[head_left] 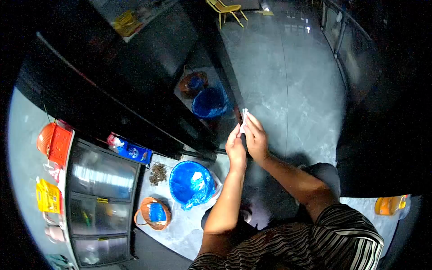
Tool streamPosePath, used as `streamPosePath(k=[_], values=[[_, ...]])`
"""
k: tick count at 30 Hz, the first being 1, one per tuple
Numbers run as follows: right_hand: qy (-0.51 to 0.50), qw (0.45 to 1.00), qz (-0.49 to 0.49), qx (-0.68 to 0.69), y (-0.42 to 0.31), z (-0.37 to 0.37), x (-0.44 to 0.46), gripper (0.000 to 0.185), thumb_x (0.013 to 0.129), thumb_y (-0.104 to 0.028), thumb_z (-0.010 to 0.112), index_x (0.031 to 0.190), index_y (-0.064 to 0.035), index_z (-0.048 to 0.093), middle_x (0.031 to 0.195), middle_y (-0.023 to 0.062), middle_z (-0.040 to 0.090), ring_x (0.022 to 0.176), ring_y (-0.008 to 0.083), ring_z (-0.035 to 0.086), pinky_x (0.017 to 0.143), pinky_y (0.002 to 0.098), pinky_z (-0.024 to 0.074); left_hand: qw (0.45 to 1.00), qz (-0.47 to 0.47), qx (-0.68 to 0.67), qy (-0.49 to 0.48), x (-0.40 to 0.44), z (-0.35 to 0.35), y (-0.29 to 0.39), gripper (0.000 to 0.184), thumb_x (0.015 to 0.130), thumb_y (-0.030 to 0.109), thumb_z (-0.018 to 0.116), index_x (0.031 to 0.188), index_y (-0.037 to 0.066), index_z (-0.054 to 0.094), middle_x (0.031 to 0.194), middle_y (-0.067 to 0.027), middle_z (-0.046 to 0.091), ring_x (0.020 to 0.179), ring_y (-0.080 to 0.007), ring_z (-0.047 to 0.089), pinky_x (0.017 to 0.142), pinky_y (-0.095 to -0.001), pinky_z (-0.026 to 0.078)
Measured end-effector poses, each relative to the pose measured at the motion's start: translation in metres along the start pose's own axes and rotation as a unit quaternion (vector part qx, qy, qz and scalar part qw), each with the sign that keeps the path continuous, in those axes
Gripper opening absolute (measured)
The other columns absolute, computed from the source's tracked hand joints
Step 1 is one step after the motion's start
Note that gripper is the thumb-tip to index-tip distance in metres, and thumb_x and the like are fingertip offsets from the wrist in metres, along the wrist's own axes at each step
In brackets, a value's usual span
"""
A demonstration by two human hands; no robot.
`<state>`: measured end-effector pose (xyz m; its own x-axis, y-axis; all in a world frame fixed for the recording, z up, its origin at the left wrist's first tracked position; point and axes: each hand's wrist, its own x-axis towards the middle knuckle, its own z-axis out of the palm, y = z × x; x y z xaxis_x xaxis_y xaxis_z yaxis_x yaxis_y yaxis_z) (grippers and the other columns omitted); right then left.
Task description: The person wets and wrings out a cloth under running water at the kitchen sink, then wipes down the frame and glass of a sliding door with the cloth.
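Note:
My left hand and my right hand are raised close together in front of me, near the edge of a dark glossy panel. Between their fingertips is a small white item, thin and upright, perhaps paper or tissue. The fingers of both hands are pressed on it. Below and to the left of my hands, a basin lined with a blue plastic bag stands on the floor. Beside it are a wicker basket with a blue lining and a small pile of brown bits.
A blue packet lies by a dark cabinet with glass doors. An orange basket and a yellow bag are at the far left. A yellow chair stands at the top, a bottle of yellow liquid at the lower right.

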<state>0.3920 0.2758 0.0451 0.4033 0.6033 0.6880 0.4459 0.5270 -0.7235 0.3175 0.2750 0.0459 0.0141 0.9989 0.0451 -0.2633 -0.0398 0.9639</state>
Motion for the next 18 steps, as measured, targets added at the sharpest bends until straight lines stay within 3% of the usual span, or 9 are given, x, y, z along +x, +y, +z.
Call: streamPosePath(k=[3,6,9,11,13,15,17,18], values=[[0.032,0.995,-0.082,0.038,-0.050,0.004,0.060,0.029,0.085,0.001,0.048,0.113,0.0071,0.053,0.122,0.0196,0.051,0.115,0.0307,0.048,0.097,0.0354,0.0362,0.997,-0.061,-0.039,-0.005,-0.003,-0.002,0.004,0.035,0.086,-0.003,0.033,0.113,-0.004,0.054,0.108,-0.0102,0.058,0.101,-0.0157,0.054,0.091,-0.0271,0.041],[0.058,0.970,-0.221,0.085,-0.100,0.001,0.125,0.030,0.082,0.001,0.052,0.112,0.0058,0.055,0.121,0.0189,0.052,0.114,0.0325,0.048,0.098,0.0365,0.0355,0.998,-0.058,-0.036,-0.005,-0.001,-0.006,-0.003,0.029,0.089,0.002,0.038,0.111,-0.002,0.056,0.106,-0.0064,0.059,0.094,-0.0141,0.055,0.083,-0.0260,0.044],[0.046,0.967,-0.218,0.121,-0.086,0.010,0.114,0.040,0.079,-0.004,0.057,0.118,0.0019,0.050,0.129,0.0194,0.044,0.122,0.0343,0.040,0.101,0.0396,0.0314,0.996,-0.079,-0.024,0.022,-0.008,0.002,0.007,0.029,0.089,0.003,0.040,0.113,-0.002,0.055,0.107,-0.0064,0.058,0.095,-0.0143,0.055,0.085,-0.0262,0.043],[0.029,0.984,-0.111,0.139,-0.053,0.011,0.065,0.042,0.080,-0.002,0.050,0.122,0.0008,0.048,0.135,0.0197,0.038,0.126,0.0352,0.035,0.104,0.0391,0.0272,0.996,-0.076,0.001,0.047,-0.013,0.012,0.019,0.034,0.085,0.000,0.040,0.117,-0.004,0.052,0.114,-0.0091,0.055,0.101,-0.0164,0.054,0.089,-0.0274,0.042],[0.030,0.985,0.024,0.169,-0.010,0.013,0.000,0.040,0.084,-0.004,0.043,0.123,0.0060,0.045,0.136,0.0221,0.035,0.127,0.0344,0.033,0.104,0.0392,0.0272,0.994,-0.099,-0.037,-0.013,0.000,-0.012,-0.006,0.040,0.084,-0.004,0.035,0.121,-0.005,0.048,0.119,-0.0115,0.053,0.107,-0.0189,0.051,0.093,-0.0282,0.039],[0.002,0.987,0.116,0.109,0.036,0.015,-0.060,0.038,0.091,-0.007,0.034,0.125,0.0078,0.041,0.137,0.0232,0.033,0.127,0.0346,0.033,0.105,0.0376,0.0269,0.998,-0.024,-0.061,-0.016,-0.001,-0.002,-0.001,0.045,0.081,-0.007,0.032,0.124,-0.005,0.046,0.124,-0.0147,0.050,0.114,-0.0202,0.048,0.099,-0.0296,0.034],[-0.004,0.989,0.111,0.098,0.035,0.014,-0.062,0.039,0.092,-0.008,0.032,0.127,0.0070,0.039,0.138,0.0227,0.032,0.128,0.0329,0.031,0.106,0.0365,0.0247,0.999,-0.021,-0.050,0.001,0.000,-0.003,-0.003,0.042,0.082,-0.003,0.035,0.121,-0.005,0.048,0.120,-0.0134,0.052,0.109,-0.0195,0.050,0.097,-0.0294,0.036],[0.002,0.988,0.064,0.138,0.022,0.011,-0.042,0.039,0.093,-0.010,0.030,0.127,0.0073,0.040,0.138,0.0226,0.032,0.129,0.0322,0.031,0.106,0.0370,0.0238,0.998,-0.043,-0.045,-0.029,0.002,-0.004,-0.002,0.040,0.083,0.000,0.036,0.120,-0.005,0.049,0.117,-0.0121,0.054,0.107,-0.0191,0.051,0.094,-0.0291,0.038]])
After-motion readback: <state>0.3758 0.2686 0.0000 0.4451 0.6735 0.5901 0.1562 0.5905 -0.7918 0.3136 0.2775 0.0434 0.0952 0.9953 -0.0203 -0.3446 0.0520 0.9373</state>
